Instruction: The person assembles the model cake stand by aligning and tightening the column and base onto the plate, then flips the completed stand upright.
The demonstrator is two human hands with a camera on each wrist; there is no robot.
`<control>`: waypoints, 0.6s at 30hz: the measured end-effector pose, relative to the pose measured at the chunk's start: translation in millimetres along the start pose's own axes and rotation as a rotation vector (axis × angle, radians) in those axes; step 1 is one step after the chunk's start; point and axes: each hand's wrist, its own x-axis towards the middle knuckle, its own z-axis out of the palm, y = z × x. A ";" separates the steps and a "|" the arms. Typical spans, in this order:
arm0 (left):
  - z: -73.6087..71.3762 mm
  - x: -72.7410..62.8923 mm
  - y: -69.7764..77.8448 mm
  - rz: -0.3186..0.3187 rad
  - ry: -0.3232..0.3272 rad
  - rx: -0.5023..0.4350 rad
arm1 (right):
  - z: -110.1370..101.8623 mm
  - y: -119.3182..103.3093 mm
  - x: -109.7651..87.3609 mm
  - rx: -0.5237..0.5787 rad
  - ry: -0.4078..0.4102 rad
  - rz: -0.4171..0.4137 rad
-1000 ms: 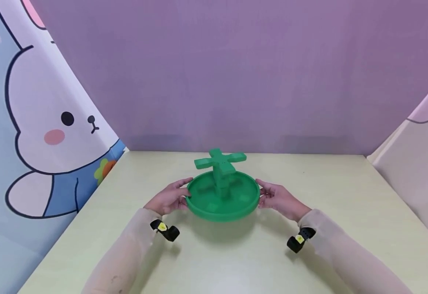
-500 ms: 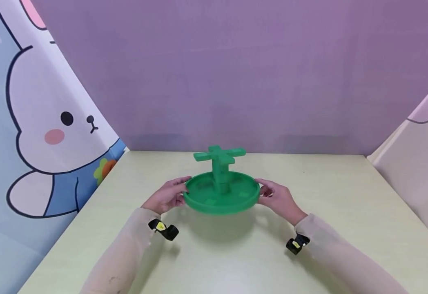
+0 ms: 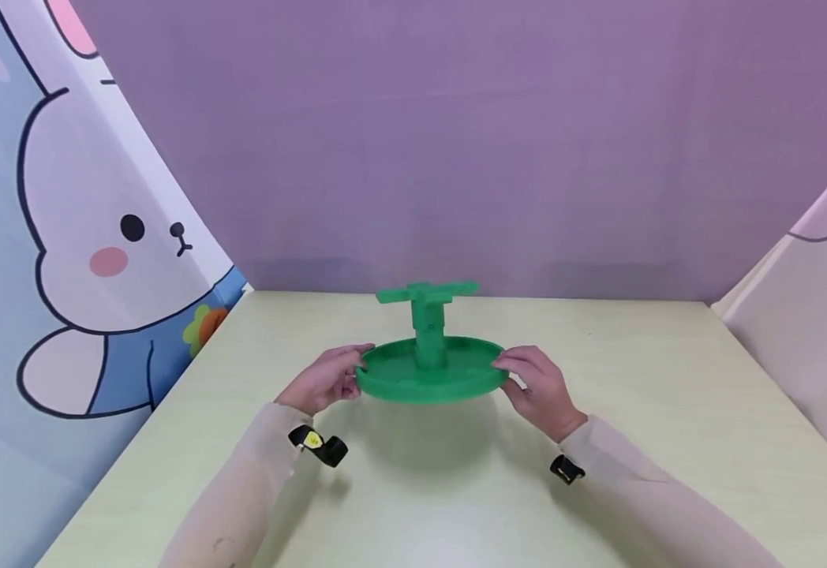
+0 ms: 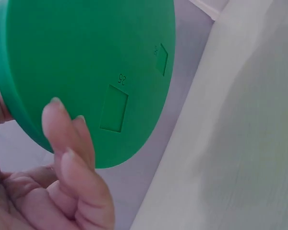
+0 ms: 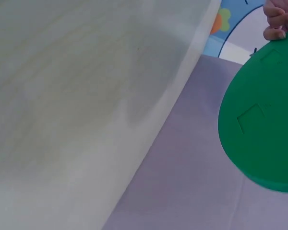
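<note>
A round green plastic tray (image 3: 431, 392) with a low rim is held up over the table, its shadow falling below. From its middle rises a green post (image 3: 429, 339), topped by a flat cross-shaped piece (image 3: 428, 293). My left hand (image 3: 324, 381) grips the left edge of the tray, with several fingertips under it in the left wrist view. On the opposite edge my right hand (image 3: 537, 390) pinches the rim, fingers above and thumb lower. The tray's underside (image 4: 86, 62) shows shallow square recesses, one marked 25.
The pale table (image 3: 428, 521) extends around and beneath the tray. A purple wall panel (image 3: 456, 142) stands behind it. On the left hangs a cloth printed with a rabbit (image 3: 115, 252), and a pale panel (image 3: 811, 315) borders the right.
The tray has tipped so its near edge rises and the top looks flatter. The right hand has shifted its fingers over the rim; the left stays almost in place.
</note>
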 end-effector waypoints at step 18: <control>13.7 0.5 9.4 0.216 0.199 0.009 | -6.5 -8.9 8.7 0.027 -0.017 0.542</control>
